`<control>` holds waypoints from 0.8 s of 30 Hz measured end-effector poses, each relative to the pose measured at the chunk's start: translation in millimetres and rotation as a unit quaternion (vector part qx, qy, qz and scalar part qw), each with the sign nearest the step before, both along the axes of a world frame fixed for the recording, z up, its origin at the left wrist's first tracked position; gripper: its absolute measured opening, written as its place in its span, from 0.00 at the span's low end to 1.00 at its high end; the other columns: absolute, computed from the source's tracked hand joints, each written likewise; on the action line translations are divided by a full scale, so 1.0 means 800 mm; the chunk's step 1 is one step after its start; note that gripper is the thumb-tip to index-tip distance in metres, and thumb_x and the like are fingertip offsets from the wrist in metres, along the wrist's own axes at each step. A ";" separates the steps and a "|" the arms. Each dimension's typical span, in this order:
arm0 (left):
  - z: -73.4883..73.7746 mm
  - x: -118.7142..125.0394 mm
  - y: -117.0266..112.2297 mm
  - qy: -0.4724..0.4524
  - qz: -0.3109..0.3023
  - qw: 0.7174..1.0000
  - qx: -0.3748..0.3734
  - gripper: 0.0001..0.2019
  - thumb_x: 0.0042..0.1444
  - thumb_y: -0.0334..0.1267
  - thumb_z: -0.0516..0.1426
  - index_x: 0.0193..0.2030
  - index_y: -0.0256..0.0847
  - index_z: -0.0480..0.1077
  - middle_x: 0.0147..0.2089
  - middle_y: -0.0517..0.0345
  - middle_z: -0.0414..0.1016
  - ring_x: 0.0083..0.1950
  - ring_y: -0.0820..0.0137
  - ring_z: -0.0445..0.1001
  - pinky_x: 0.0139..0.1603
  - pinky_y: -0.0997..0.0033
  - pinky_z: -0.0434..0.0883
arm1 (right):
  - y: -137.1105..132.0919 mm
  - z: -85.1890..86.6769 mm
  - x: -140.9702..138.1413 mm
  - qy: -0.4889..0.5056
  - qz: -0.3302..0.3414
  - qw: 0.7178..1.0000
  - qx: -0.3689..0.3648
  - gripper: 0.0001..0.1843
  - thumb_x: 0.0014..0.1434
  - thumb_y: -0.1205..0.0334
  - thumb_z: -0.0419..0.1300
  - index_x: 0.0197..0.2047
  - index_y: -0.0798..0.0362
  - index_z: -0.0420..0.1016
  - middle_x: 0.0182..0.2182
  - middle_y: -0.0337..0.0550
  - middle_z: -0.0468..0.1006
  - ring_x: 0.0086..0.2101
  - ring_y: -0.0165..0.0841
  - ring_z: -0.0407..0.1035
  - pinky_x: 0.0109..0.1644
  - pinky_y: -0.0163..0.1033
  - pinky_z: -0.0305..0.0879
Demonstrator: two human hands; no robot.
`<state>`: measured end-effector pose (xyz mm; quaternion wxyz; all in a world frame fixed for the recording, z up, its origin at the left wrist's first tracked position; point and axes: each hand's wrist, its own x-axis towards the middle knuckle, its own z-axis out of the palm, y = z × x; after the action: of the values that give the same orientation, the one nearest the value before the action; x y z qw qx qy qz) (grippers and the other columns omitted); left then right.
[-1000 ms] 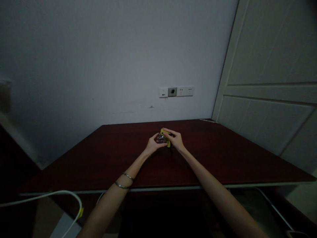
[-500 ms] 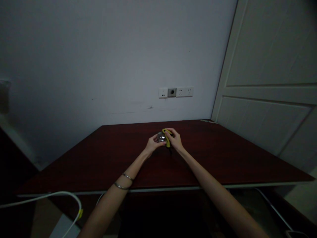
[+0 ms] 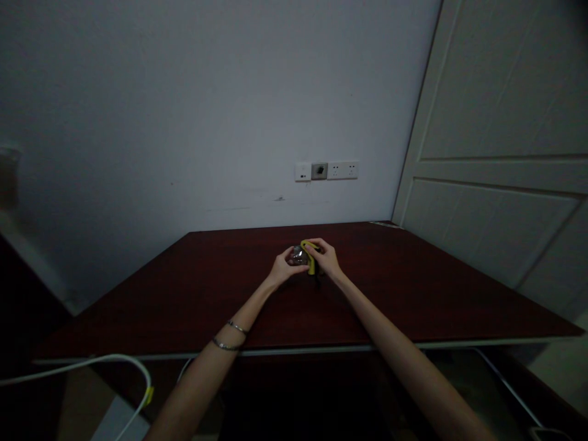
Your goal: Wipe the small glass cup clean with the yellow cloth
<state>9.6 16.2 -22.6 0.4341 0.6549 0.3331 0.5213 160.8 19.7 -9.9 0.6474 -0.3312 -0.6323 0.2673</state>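
Observation:
Above the middle of the dark red tabletop (image 3: pixel 220 294), my left hand (image 3: pixel 283 269) is curled round a small, shiny, rounded silvery object (image 3: pixel 299 255). Its exact kind is too small and dark to make out. Close on the right, my right hand (image 3: pixel 327 258) pinches a yellow folded piece (image 3: pixel 312 266), cloth-like, with a dark part and a thin black strand hanging below it. The yellow piece lies against the right side of the silvery object. My right fingers partly cover the yellow piece.
Behind the table is a pale wall with a row of sockets (image 3: pixel 342 170). A panelled white door (image 3: pixel 496 165) borders the right side. At the front left, a white cable (image 3: pixel 110 358) with a yellow tag loops near the table edge.
Both hands stay nearly in place with the same things. The right hand and yellow piece shift very slightly, and the shine on the silvery object looks dimmer.

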 end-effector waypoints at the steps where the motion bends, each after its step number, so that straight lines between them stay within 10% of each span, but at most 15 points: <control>1: -0.001 0.000 0.001 0.007 0.002 1.000 0.008 0.35 0.31 0.36 0.68 0.49 0.32 0.65 0.45 0.47 0.73 0.42 0.66 0.73 0.48 0.64 0.69 | -0.001 0.000 0.000 -0.004 0.001 1.000 0.006 0.16 0.48 0.51 0.61 0.36 0.53 0.74 0.34 0.45 0.77 0.36 0.35 0.70 0.43 0.42 0.65; 8: -0.008 -0.001 0.007 0.067 0.026 0.995 0.070 0.32 0.34 0.32 0.65 0.50 0.33 0.65 0.43 0.51 0.73 0.43 0.65 0.72 0.46 0.65 0.68 | -0.027 0.004 -0.009 -0.190 -0.021 0.969 0.155 0.07 0.51 0.58 0.61 0.35 0.46 0.76 0.42 0.43 0.74 0.45 0.39 0.65 0.51 0.48 0.58; 18: -0.002 0.000 -0.004 0.144 0.052 0.983 0.097 0.33 0.31 0.38 0.67 0.49 0.37 0.67 0.41 0.54 0.74 0.43 0.64 0.71 0.47 0.65 0.67 | -0.006 -0.007 -0.011 -0.100 -0.062 0.990 0.078 0.11 0.53 0.54 0.57 0.37 0.50 0.74 0.35 0.44 0.74 0.38 0.35 0.68 0.45 0.41 0.63; 24: -0.001 -0.001 -0.006 0.149 0.086 0.980 0.098 0.32 0.33 0.34 0.65 0.50 0.37 0.66 0.41 0.55 0.73 0.42 0.65 0.71 0.45 0.68 0.67 | -0.028 0.002 -0.011 -0.234 -0.050 0.957 0.164 0.07 0.53 0.59 0.59 0.37 0.46 0.75 0.42 0.43 0.72 0.45 0.39 0.64 0.50 0.47 0.59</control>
<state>8.7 11.6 -23.8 0.2666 0.7335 0.3961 0.4837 152.1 -2.8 -8.4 0.5397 -0.3049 -0.7836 0.0422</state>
